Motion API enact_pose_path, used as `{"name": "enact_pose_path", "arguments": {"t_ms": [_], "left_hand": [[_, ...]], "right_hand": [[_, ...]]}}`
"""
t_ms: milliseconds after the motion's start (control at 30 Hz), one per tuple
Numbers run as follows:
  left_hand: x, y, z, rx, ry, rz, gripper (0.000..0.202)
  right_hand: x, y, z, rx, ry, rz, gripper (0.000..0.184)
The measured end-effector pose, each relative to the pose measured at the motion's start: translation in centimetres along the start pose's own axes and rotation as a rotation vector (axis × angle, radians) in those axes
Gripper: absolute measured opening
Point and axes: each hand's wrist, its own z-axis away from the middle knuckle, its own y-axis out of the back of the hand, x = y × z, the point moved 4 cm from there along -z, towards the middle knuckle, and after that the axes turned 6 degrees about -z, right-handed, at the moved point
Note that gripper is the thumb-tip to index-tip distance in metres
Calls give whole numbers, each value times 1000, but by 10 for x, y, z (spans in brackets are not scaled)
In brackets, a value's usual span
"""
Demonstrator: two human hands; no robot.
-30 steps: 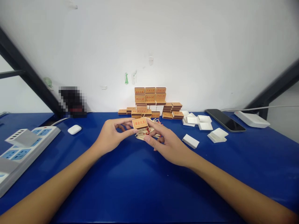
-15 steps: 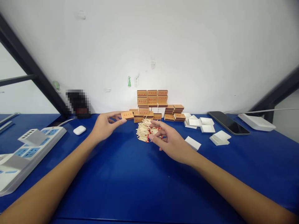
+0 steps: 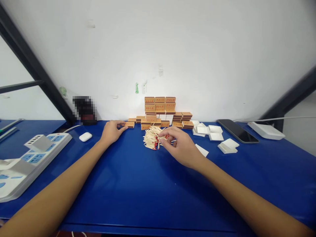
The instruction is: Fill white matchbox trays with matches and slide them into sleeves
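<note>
My left hand [image 3: 112, 132] has its thumb and fingers on the ends of an orange matchbox [image 3: 129, 124], which lies low on the blue table beside other matchboxes. At the heap of loose red-tipped matches [image 3: 150, 137], my right hand [image 3: 179, 144] is closed in a pinch. A match [image 3: 158, 144] shows at its thumb and fingertip, while the other fingers curl over the right side of the heap and hide part of it. Behind the heap, several orange matchboxes [image 3: 160, 106] are stacked against the wall.
More matchboxes [image 3: 182, 119] stand right of the stack. White empty trays [image 3: 216, 132] and a white piece [image 3: 201, 150] lie farther right, near a phone [image 3: 237, 131] and a white box [image 3: 266, 130]. A power strip [image 3: 41, 158] and white earbud case [image 3: 85, 136] are on the left.
My left hand has lowered the matchbox from the air to the table, left of the other boxes. My right hand stays at the heap, its thumb and fingertip now closer together.
</note>
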Motion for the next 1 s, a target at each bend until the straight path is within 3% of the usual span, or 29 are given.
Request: {"name": "enact_pose_path", "arguments": {"t_ms": [367, 600, 1000], "left_hand": [[21, -7, 4, 2, -7, 38, 29], [13, -3, -2, -43, -38, 43, 26], [5, 1, -2, -97, -71, 105, 40]], "right_hand": [[1, 2, -1, -3, 62, 74, 13], [-2, 4, -1, -14, 110, 76, 13], [0, 10, -3, -17, 129, 175, 14]]}}
